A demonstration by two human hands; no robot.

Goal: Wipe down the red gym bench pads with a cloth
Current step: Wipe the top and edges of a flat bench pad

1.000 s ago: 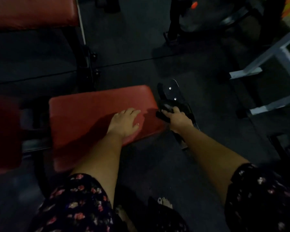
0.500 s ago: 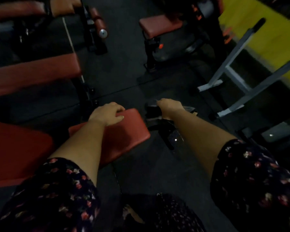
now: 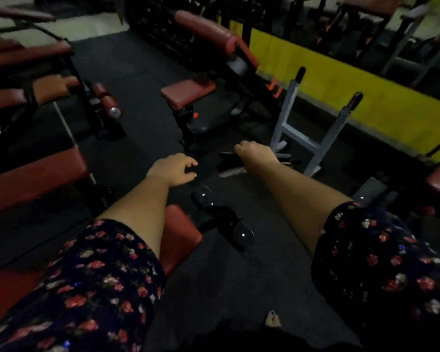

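While both bare arms reach forward out of dark floral sleeves (image 3: pixel 99 288), the left hand (image 3: pixel 173 170) hangs with its fingers (image 3: pixel 188 165) loosely curled and holds nothing. It is seen against the dark rubber floor (image 3: pixel 137 138), just past the far end of the nearest red padded bench pad (image 3: pixel 181 235), which lies under the left forearm. The right hand (image 3: pixel 254 154) is further forward and to the right, its fingers curled round a dark crumpled cloth (image 3: pixel 228 161); dim, blurred light hides the cloth's detail. A glossy black metal bracket (image 3: pixel 224 219) juts from the pad's right edge, between the two arms. A long red bench pad (image 3: pixel 31 179) runs along the left and a small red seat pad (image 3: pixel 186 94) stands ahead. On the right, a grey metal rack (image 3: pixel 288 102) stands near a yellow wall band (image 3: pixel 341 95). Bare toes (image 3: pixel 273 320) show at the bottom.
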